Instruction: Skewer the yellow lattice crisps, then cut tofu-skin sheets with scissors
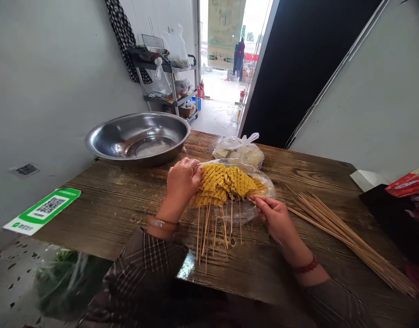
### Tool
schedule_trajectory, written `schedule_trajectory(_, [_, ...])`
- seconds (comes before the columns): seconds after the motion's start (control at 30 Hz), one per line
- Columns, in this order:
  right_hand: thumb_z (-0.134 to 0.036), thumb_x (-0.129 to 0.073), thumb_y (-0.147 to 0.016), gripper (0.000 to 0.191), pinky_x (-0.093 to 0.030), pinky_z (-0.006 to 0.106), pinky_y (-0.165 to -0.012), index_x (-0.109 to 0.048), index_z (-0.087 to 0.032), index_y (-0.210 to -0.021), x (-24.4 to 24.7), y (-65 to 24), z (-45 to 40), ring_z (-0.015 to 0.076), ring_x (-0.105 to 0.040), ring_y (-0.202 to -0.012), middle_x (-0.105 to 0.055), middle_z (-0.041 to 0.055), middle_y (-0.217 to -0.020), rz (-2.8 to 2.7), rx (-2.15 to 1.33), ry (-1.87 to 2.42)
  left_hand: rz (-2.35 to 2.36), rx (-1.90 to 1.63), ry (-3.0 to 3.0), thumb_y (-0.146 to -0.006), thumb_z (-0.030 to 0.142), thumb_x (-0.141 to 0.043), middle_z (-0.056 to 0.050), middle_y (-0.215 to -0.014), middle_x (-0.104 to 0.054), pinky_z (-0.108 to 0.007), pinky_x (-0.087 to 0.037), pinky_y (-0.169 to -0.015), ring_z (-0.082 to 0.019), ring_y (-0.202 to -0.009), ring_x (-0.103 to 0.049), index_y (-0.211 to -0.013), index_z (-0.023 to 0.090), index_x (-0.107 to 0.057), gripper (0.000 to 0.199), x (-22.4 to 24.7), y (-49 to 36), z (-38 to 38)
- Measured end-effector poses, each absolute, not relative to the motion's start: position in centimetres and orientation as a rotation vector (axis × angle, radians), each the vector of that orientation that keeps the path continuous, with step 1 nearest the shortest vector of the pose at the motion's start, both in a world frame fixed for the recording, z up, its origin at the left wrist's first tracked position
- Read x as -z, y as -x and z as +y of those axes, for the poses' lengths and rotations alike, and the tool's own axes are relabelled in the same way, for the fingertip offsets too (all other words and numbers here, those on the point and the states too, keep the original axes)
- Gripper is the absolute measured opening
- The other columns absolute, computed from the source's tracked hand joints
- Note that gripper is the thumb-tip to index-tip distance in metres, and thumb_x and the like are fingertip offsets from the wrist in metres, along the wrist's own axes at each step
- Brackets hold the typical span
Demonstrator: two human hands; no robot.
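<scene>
Yellow scored food pieces on skewers [214,180] lie piled on a clear plastic bag in the middle of the wooden table, their thin sticks pointing toward me. My left hand [183,178] is closed at the pile's left edge, its fingertips against the plastic and the food; what it grips is hard to make out. At the right end of the pile, my right hand [271,213] pinches something thin beside the yellow pieces, seemingly a stick. A loose bundle of bare wooden skewers [346,237] lies to the right of that hand.
A large steel basin [144,136] stands at the back left of the table [106,209]. Behind the pile sits a tied plastic bag [243,152] with pale pieces. A green QR card [45,209] lies at the left edge. A dark box [380,214] stands at the right.
</scene>
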State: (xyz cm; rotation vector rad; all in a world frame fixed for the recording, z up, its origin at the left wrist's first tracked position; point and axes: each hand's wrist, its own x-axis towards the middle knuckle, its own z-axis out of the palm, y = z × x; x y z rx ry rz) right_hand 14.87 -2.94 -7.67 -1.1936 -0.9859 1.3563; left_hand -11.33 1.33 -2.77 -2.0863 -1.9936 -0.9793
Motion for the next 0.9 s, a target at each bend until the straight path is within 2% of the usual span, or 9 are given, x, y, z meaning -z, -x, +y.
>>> schedule_trajectory(0.1, [-0.048,-0.086,-0.056,0.046,-0.018,0.019,-0.038,-0.076,-0.014,-0.086,6.9,-13.4,-2.4,0.0033,-0.031,-0.041,-0.05,-0.0064,-0.052,-0.86,-1.423,1.148,-1.964,1.209,2.03,-0.087,0.023,-0.053,-0.006,-0.084,-0.062,-0.031,-0.042,-0.069,-0.02,-0.078,-0.057,-0.088,0.02,-0.069,0.017,3.0,11.5,1.6])
schedule_trajectory(0.23, [-0.043,-0.086,-0.056,0.043,-0.016,0.017,-0.036,-0.075,-0.016,-0.088,6.5,-12.1,-1.9,0.0019,-0.029,-0.041,-0.05,-0.0071,-0.054,-0.744,-1.51,1.039,-1.883,1.768,1.998,-0.084,0.023,-0.056,-0.003,-0.081,-0.062,-0.028,-0.044,-0.067,-0.016,-0.074,-0.058,-0.09,0.018,-0.071,0.017,3.7,11.5,2.4])
schedule_trajectory(0.3, [-0.043,-0.086,-0.057,0.042,-0.017,0.017,-0.035,-0.075,-0.016,-0.088,6.8,-11.8,-1.8,0.0017,-0.03,-0.04,-0.051,-0.0069,-0.054,-0.739,-1.541,1.031,-1.885,1.928,1.98,-0.083,0.025,-0.059,-0.003,-0.082,-0.063,-0.027,-0.045,-0.066,-0.015,-0.072,-0.058,-0.091,0.018,-0.071,0.017,3.9,11.3,2.6])
schedule_trajectory(0.53, [-0.043,-0.087,-0.055,0.041,-0.018,0.014,-0.033,-0.074,-0.015,-0.081,7.0,-12.9,-2.4,0.0006,-0.031,-0.036,-0.05,-0.0073,-0.049,-0.745,-1.546,1.062,-1.933,2.157,1.943,-0.081,0.024,-0.061,-0.002,-0.084,-0.064,-0.023,-0.044,-0.054,-0.009,-0.058,-0.055,-0.091,0.017,-0.071,0.017,3.5,10.7,2.2])
schedule_trajectory(0.73, [-0.034,-0.084,-0.062,0.031,-0.018,0.013,-0.033,-0.074,-0.014,-0.083,6.0,-13.9,-2.9,-0.0003,-0.028,-0.036,-0.047,-0.0078,-0.05,-0.729,-1.563,0.969,-1.943,2.252,1.937,-0.081,0.023,-0.061,-0.001,-0.078,-0.063,-0.023,-0.046,-0.056,-0.008,-0.055,-0.056,-0.092,0.015,-0.07,0.017,3.6,10.4,2.2])
schedule_trajectory(0.9, [-0.037,-0.082,-0.067,0.03,-0.019,0.014,-0.034,-0.076,-0.014,-0.085,5.6,-13.4,-3.6,-0.0004,-0.027,-0.037,-0.045,-0.0078,-0.05,-0.855,-1.64,0.926,-1.937,2.316,1.926,-0.081,0.025,-0.061,0.0,-0.072,-0.062,-0.023,-0.045,-0.053,-0.009,-0.053,-0.055,-0.093,0.015,-0.071,0.017,4.2,10.4,2.5])
